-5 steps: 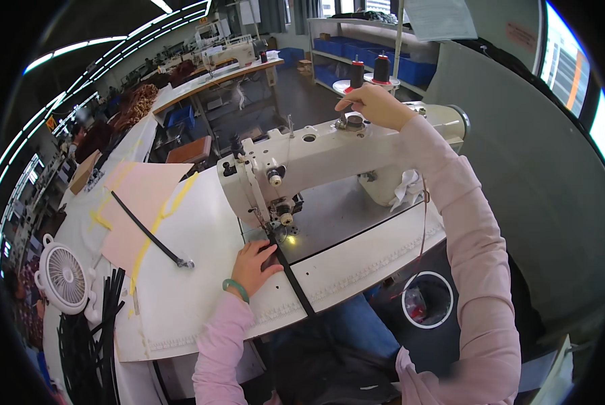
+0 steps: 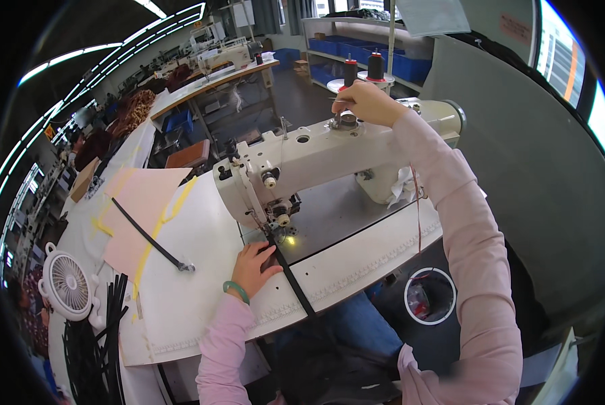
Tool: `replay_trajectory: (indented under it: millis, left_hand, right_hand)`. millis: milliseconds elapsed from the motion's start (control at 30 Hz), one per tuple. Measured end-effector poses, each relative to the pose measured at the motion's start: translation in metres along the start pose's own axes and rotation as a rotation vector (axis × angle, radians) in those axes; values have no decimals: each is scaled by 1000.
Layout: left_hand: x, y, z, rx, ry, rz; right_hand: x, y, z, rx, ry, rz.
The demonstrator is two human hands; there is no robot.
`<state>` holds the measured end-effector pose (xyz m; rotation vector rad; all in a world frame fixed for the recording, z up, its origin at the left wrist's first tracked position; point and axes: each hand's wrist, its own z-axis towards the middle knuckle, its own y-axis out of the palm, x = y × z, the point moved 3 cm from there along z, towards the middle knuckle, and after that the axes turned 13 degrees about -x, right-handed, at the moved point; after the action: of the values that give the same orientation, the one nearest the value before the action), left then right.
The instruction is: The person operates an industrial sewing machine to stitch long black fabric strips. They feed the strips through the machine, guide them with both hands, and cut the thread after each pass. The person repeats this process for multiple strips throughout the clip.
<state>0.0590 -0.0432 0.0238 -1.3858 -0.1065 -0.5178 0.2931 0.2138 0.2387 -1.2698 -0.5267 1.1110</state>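
My left hand (image 2: 252, 268) lies on the white sewing table with its fingers stretched out, fingertips at the edge of a black strap (image 2: 294, 280). The strap runs from under the needle area of a white sewing machine (image 2: 262, 165) to the table's front edge and down over my lap. My right hand (image 2: 370, 103) is raised on top of the machine arm, thumb and fingers pinched beside a small round metal part (image 2: 347, 119). Something thin sticks out at those fingertips, too small to name. A reddish-brown cord (image 2: 418, 209) hangs beside my right forearm.
Left on the table are pink paper (image 2: 133, 196) with yellow tape, another black strip (image 2: 144, 233), a white fan (image 2: 68, 282) and several black strips (image 2: 113, 317). Dark thread cones (image 2: 376, 66) stand behind the machine. A white-rimmed bin (image 2: 407, 297) is below right.
The whole view has shifted slightly. My right fingers sit a little lower at the metal part. The reddish-brown cord's lower end has swung and now hangs straighter. My left hand stays on the strap.
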Motion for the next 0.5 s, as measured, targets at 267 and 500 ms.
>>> replay_trajectory:
  millis: [267, 500]
  left_hand:
    - [1, 0, -1, 20, 14, 9]
    - [3, 0, -1, 23, 12, 1]
  right_hand:
    - [-1, -6, -9, -40, 20, 76]
    - [-6, -7, -10, -61, 58, 33]
